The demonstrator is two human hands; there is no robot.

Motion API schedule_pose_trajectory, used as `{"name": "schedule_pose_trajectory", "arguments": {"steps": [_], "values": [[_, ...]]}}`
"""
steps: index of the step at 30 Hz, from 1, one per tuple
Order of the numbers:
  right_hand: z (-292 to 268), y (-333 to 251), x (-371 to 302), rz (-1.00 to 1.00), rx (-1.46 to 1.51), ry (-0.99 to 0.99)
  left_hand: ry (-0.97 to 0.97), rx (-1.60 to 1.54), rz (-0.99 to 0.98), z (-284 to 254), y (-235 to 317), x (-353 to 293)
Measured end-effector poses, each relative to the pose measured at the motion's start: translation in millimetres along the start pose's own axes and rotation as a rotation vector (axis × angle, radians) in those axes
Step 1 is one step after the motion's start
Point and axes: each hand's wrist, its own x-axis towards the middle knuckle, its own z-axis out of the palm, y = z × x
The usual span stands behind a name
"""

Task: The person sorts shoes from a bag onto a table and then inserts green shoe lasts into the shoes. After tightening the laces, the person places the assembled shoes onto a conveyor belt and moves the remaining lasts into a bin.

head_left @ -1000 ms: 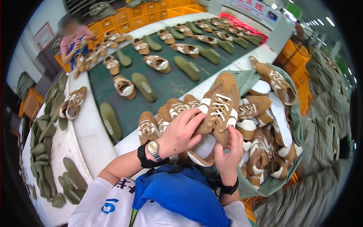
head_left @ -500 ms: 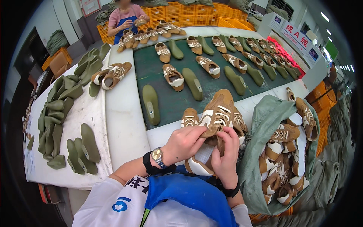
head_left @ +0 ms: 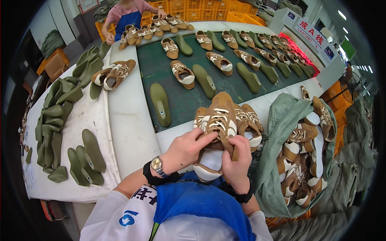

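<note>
A brown suede sneaker [head_left: 222,114] with white stripes and laces is held up in front of me, toe pointing away, its pale lining showing through the opening. My left hand [head_left: 189,148] grips its collar on the left side, fingers at the tongue. On the right side my right hand [head_left: 237,162] pinches the collar edge between thumb and fingers. Just beyond, other brown sneakers [head_left: 250,124] rest on the white table edge, partly hidden by the held one. An olive-green shoe last [head_left: 161,105] lies past my left hand.
The green conveyor belt [head_left: 150,68] carries rows of sneakers and lasts. More lasts [head_left: 54,116] are piled on the white table [head_left: 102,128] at left. A green sack [head_left: 277,116] of sneakers stands at right. Across the table, a person in a blue apron [head_left: 128,22] handles sneakers.
My hands have spread the collar wider, and the sneaker now sits more upright with its lining more visible. The person opposite has reached out to the row of sneakers.
</note>
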Motion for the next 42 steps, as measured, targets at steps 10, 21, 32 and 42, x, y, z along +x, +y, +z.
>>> {"name": "schedule_pose_trajectory", "arguments": {"steps": [10, 21, 32, 42], "values": [[20, 7, 2, 0.211, 0.19, -0.306, 0.026, 0.064, -0.162, -9, -36, -31], [112, -1, -11, -0.217, 0.137, -1.207, 0.051, 0.175, -0.652, -9, -77, -123], [134, 29, -28, -0.336, -0.19, -1.451, 0.513, 0.681, -1.335, -142, -184, -352], [146, 34, -31, -0.242, -0.173, -1.457, 0.764, 0.276, -1.565, -109, -214, -319]]}}
